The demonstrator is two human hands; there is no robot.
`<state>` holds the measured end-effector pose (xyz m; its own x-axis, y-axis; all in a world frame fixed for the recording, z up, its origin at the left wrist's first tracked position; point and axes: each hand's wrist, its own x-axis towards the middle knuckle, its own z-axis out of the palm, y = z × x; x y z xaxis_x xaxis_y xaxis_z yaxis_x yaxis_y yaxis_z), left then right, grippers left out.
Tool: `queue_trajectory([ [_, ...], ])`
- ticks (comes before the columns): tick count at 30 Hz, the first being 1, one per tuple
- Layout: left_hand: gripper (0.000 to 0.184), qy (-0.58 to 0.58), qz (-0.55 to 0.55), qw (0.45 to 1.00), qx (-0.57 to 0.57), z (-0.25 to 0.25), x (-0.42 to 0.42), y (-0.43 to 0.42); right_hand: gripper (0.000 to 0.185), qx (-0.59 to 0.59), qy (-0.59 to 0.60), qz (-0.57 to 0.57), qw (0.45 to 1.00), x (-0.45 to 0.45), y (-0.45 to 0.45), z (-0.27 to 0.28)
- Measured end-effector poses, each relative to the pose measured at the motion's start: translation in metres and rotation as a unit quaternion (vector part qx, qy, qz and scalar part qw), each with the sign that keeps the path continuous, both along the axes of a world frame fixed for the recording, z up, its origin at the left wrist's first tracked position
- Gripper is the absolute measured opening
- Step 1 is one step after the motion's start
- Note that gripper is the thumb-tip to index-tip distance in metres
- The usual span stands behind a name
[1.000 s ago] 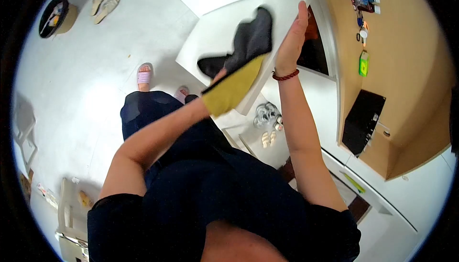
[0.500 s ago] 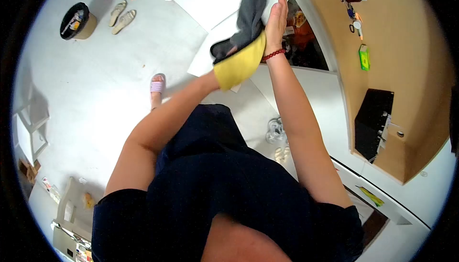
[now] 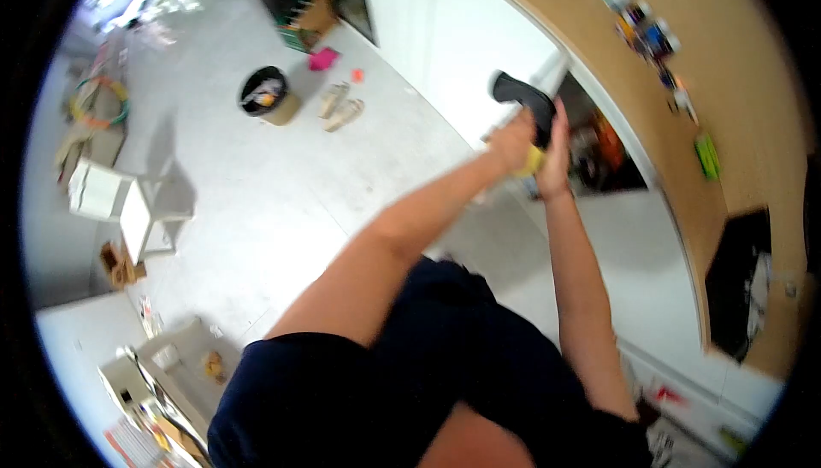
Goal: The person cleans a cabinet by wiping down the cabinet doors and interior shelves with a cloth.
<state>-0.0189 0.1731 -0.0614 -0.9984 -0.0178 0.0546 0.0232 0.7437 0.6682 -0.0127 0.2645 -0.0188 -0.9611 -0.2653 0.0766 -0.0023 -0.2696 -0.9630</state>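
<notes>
My left hand is closed on a black and yellow cloth item. The black part curves up and to the left above the hand, and a little yellow shows below, between my hands. My right hand stands upright against the item's right side, fingers stretched and palm towards it. Motion blur hides the fingertips and the exact contact. Both hands are by the open cabinet compartment, which has dark and orange things inside.
A lined bin, pale slippers and a pink item are on the floor. To the left is a white chair. A wooden shelf at the right holds bottles, a green pack and a black box.
The view has swung left, showing more floor and the chair. The cloth item looks more bunched, with less yellow visible. My left hand has come up close beside my right hand.
</notes>
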Motion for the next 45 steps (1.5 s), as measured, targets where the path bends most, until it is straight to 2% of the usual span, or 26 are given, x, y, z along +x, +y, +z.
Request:
queue_trajectory([
  [1,0.069,-0.102,0.007,0.995,-0.005,0.023,-0.009,0.006,0.057,-0.013,0.017,-0.008,1.000,0.002,0.005,-0.018],
  [2,0.070,-0.087,-0.012,0.995,-0.049,0.014,-0.018,0.010,0.059,-0.019,-0.047,-0.019,0.999,0.014,0.006,-0.015],
  [3,0.034,-0.007,0.051,0.999,-0.010,0.012,-0.013,0.015,0.059,-0.051,-0.067,-0.058,0.995,0.010,0.016,-0.045],
  [4,0.038,0.021,0.064,0.998,-0.008,-0.013,-0.028,0.023,0.060,-0.097,-0.131,-0.029,0.986,0.023,0.014,-0.034],
  [5,0.049,-0.090,0.024,0.996,-0.007,0.043,-0.007,0.006,0.061,-0.076,-0.159,-0.051,0.983,0.033,0.018,-0.037],
  [6,0.060,-0.118,0.051,0.992,-0.009,0.031,-0.020,0.013,0.062,-0.053,-0.185,-0.070,0.979,0.036,0.017,-0.039],
  [7,0.065,-0.081,0.089,0.990,-0.078,0.014,-0.026,0.010,0.062,-0.055,-0.190,-0.016,0.980,0.038,0.010,-0.043],
  [8,0.064,-0.092,0.030,0.994,-0.047,0.043,-0.011,0.011,0.063,-0.052,-0.187,-0.002,0.981,0.040,0.028,-0.040],
  [10,0.059,-0.057,0.115,0.983,-0.134,-0.002,-0.044,0.045,0.060,-0.127,-0.240,0.039,0.962,0.030,0.055,-0.066],
  [11,0.052,-0.033,0.112,0.991,-0.061,-0.023,-0.052,0.051,0.059,-0.108,-0.238,0.028,0.965,0.030,0.054,-0.075],
  [12,0.048,-0.087,0.108,0.990,0.029,0.014,-0.030,0.018,0.058,-0.089,-0.237,0.017,0.967,0.031,0.054,-0.084],
  [14,0.061,-0.087,0.074,0.991,-0.066,0.039,-0.001,-0.021,0.039,-0.085,-0.139,0.026,0.986,0.049,0.018,-0.053],
  [15,0.065,-0.060,0.083,0.991,-0.084,0.045,0.003,-0.029,0.050,-0.063,-0.126,0.063,0.988,0.057,-0.004,-0.016],
  [19,0.074,-0.016,0.058,0.989,-0.136,0.060,0.043,-0.018,0.068,0.045,-0.094,-0.025,0.994,0.086,0.015,0.025],
  [20,0.074,-0.018,0.040,0.991,-0.129,0.024,0.013,-0.013,0.068,0.095,-0.087,-0.034,0.991,0.049,0.023,0.002],
  [23,0.073,-0.025,0.019,0.990,-0.138,0.030,0.052,-0.028,0.070,0.075,-0.093,0.073,0.990,0.048,0.016,0.022],
  [25,0.072,-0.028,0.016,0.988,-0.150,0.022,0.066,-0.038,0.066,0.243,0.079,0.068,0.964,0.033,0.005,-0.002],
  [26,0.065,0.001,0.028,0.989,-0.147,0.022,0.079,-0.038,0.065,0.323,0.166,0.062,0.930,0.027,0.002,-0.015],
  [31,0.030,0.010,0.065,0.992,-0.111,0.018,0.109,-0.047,0.049,0.347,0.252,0.054,0.902,0.048,-0.007,-0.031],
  [33,0.029,-0.007,0.057,0.988,-0.144,0.027,0.111,-0.048,0.034,0.329,0.310,0.030,0.891,0.061,-0.010,-0.027],
  [36,0.031,-0.041,0.050,0.978,-0.200,0.036,0.114,-0.052,0.025,0.289,0.254,0.028,0.923,0.071,-0.011,-0.018],
  [37,0.031,-0.048,0.045,0.976,-0.208,0.046,0.116,-0.054,0.019,0.287,0.314,-0.021,0.905,0.067,-0.014,-0.027],
  [39,0.036,-0.017,0.036,0.978,-0.204,0.053,0.118,-0.059,0.020,0.295,0.274,0.006,0.915,0.063,-0.012,-0.030],
  [41,0.038,-0.054,0.018,0.978,-0.202,0.057,0.122,-0.063,0.016,0.306,0.256,0.017,0.917,0.058,-0.009,-0.042],
  [43,0.043,-0.095,0.005,0.978,-0.187,0.081,0.138,-0.064,0.014,0.132,0.072,0.109,0.983,0.068,-0.005,-0.039],
  [45,0.045,-0.082,-0.035,0.984,-0.156,0.106,0.164,-0.056,0.015,-0.035,-0.093,0.157,0.983,0.090,0.015,-0.015],
])
